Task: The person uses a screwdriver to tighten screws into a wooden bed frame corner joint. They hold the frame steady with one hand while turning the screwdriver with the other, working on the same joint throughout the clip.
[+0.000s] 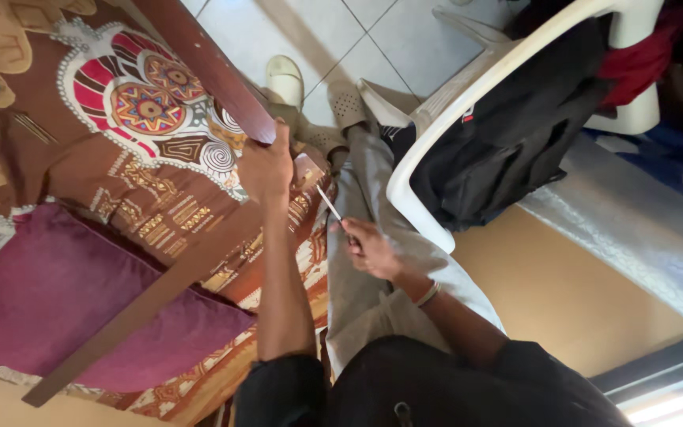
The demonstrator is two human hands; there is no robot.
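Gripping the corner of a dark brown wooden frame bar point(215, 71), the left hand point(266, 170) is closed around the wood where two bars meet. A second brown bar point(144, 304) runs from that corner down and away to the left of the left forearm. The right hand point(369, 249), fingers curled shut, holds a thin metal blade w/ a narrow silver tip point(328, 202); tip points toward the left hand, close to it but not touching. Handle hidden in the fist, so tool type cannot be told.

Under and left of the left hand: brown patterned cloth w/ a red-and-white round motif point(140, 107). Further left, below the second bar, a magenta velvet cushion point(65, 296). Beyond both hands: person's legs in light grey trousers point(365, 292) and cream perforated slippers point(284, 79) on white floor tiles point(310, 32). Right of the right hand: white plastic chair point(436, 111) w/ black fabric point(515, 134) draped over it. A pale bracelet point(427, 295) sits on the right wrist.
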